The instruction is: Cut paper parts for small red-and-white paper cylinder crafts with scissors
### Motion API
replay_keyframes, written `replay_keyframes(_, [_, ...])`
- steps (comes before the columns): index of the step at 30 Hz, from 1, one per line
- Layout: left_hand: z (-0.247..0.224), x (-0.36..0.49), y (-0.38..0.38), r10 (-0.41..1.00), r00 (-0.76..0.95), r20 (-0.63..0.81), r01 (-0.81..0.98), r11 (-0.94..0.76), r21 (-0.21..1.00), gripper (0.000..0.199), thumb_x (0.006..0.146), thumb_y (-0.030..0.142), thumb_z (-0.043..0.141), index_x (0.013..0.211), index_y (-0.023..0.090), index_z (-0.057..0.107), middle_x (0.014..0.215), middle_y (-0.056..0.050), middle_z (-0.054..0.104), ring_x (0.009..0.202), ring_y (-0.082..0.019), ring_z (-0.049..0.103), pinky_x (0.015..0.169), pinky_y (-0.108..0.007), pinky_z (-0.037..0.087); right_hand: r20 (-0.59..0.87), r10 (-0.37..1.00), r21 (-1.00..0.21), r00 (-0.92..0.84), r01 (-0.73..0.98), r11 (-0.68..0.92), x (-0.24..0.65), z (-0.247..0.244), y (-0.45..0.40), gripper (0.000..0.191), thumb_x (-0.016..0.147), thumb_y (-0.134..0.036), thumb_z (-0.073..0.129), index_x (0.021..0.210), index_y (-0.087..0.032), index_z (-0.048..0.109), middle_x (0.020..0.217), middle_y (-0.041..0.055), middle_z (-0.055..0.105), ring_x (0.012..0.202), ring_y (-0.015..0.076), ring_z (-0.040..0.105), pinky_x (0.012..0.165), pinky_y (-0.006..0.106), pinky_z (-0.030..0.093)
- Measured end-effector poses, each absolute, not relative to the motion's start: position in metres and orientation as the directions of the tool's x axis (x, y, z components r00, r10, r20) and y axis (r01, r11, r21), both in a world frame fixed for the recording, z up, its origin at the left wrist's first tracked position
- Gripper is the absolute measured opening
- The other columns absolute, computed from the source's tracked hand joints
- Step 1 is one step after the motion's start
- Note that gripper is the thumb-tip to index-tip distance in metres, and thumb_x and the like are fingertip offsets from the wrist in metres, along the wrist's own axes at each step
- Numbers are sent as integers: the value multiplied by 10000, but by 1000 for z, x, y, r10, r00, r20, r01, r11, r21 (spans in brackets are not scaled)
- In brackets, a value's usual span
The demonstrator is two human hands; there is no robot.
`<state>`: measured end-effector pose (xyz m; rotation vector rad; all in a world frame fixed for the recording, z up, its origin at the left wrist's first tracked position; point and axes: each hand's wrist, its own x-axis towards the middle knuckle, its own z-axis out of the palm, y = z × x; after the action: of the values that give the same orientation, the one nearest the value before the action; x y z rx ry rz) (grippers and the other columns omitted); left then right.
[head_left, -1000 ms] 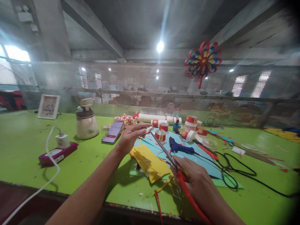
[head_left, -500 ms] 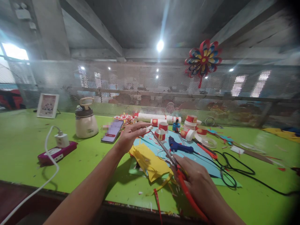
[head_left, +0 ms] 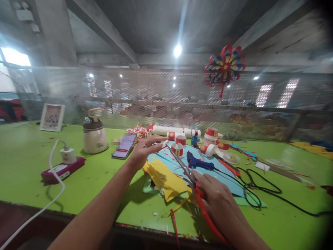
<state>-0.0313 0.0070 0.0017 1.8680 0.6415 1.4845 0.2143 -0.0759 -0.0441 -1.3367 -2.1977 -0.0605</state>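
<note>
My right hand (head_left: 217, 196) grips a pair of red-handled scissors (head_left: 184, 168), the blades pointing up and left toward my other hand. The blade tips are close to the fingers of my left hand (head_left: 145, 149), which pinches a small whitish piece (head_left: 164, 143); its exact kind is too small to make out. Just right of those fingers stand cut red-and-white paper cups (head_left: 177, 150) on light blue paper (head_left: 223, 178). Crumpled yellow paper (head_left: 169, 180) lies below, between my forearms. A dark blue glue gun (head_left: 200, 162) rests beyond my right hand.
A phone (head_left: 124, 146), a beige jug (head_left: 95, 137), a purple power strip (head_left: 63, 170) with a white cable and a picture frame (head_left: 52, 117) occupy the left. On the right lie a black cord (head_left: 267, 190), an orange-red cutter (head_left: 229, 167) and a tape roll (head_left: 231, 158). A flower pinwheel (head_left: 225, 67) rises behind.
Both hands stay almost in place, still holding the scissors and the small whitish piece. The scissors have shifted very slightly, and the whole view has moved a little.
</note>
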Motion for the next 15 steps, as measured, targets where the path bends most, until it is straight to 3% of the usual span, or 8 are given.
replay_keyframes(3, [1,-31,7,718,233,656,-17,-672,740,238,810,253,632,1025,235,733,1099,-71,665,1050,-227,553,879,-335,401,476,812,-249,-338,834,493,214,-44,-76,400,847,-173,532,1239,-116,590,931,139,655,846,311,621,740,437,497])
replay_keyframes(8, [0,-30,7,748,228,623,-25,-636,772,254,804,277,632,1033,218,727,1079,-81,654,908,-206,572,690,-286,426,471,814,-343,-340,780,524,212,-43,-75,366,879,-251,507,1215,-152,615,986,133,699,873,297,643,759,405,499])
replay_keyframes(10, [1,-31,7,755,224,616,-45,-624,780,256,793,275,638,1023,210,730,1078,-86,654,905,-210,570,679,-283,427,497,804,-396,-326,739,545,213,-42,-73,336,881,-284,513,1169,-170,645,983,107,723,858,274,661,747,361,504])
replay_keyframes(15, [3,-31,5,784,168,598,-147,-580,801,251,762,238,664,995,182,739,1017,-91,686,927,-224,589,728,-296,436,593,774,-433,-225,721,541,217,-41,-67,322,891,-300,497,1098,-135,680,792,56,726,682,205,657,661,271,492])
